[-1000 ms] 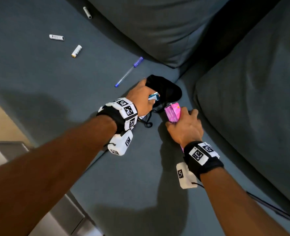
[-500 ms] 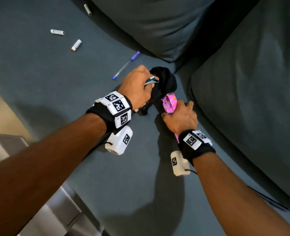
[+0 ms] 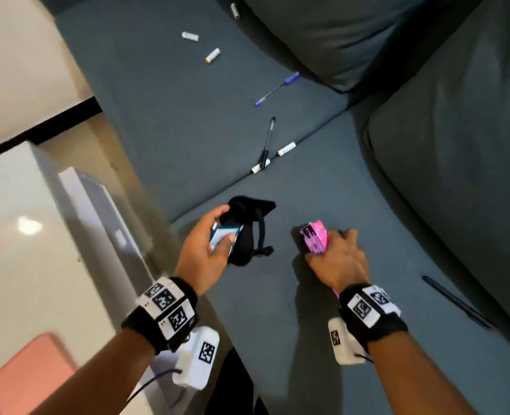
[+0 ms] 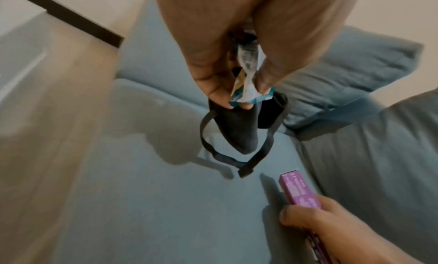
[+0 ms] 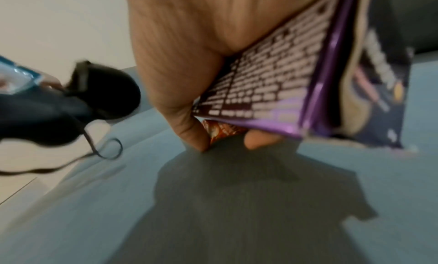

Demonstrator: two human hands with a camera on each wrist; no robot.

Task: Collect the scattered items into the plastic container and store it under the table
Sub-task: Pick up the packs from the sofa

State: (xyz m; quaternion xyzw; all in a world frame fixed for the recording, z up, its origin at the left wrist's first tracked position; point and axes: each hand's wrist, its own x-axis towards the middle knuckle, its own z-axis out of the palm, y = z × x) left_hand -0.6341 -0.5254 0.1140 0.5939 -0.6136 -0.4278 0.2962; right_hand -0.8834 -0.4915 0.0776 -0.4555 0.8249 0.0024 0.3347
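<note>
Nearest, a salmon-pink rounded lid (image 3: 27,381) sits at the near-left corner of the head view, on a glossy pale floor or table; I cannot tell which. The left hand (image 3: 207,250) curls its fingers around a crinkly blue-and-white foil packet (image 3: 222,239) together with a soft black fabric mask (image 3: 244,232); in the left wrist view the thumb and fingers (image 4: 263,78) pinch the packet's end while the mask's thin elastic strap (image 4: 258,155) dangles in a loop above the seat. Just beside it, the right hand (image 3: 337,259) is closed around a glossy pink carton (image 3: 315,239), a slim rectangular box with fine print, plus another flat packet pressed against it in the right wrist view. Both hands hover over the near edge of a grey-blue woven sofa seat (image 3: 277,310). A dark pen (image 3: 457,302) lies near the seat's right edge, below a plump back cushion (image 3: 457,160). Farther along the seam between seat cushions lie a black pen (image 3: 268,139) and two small white cylindrical batteries (image 3: 286,148). Beyond them rests a clear blue-capped pen (image 3: 276,88), then three more batteries towards the sofa's far edge.
</note>
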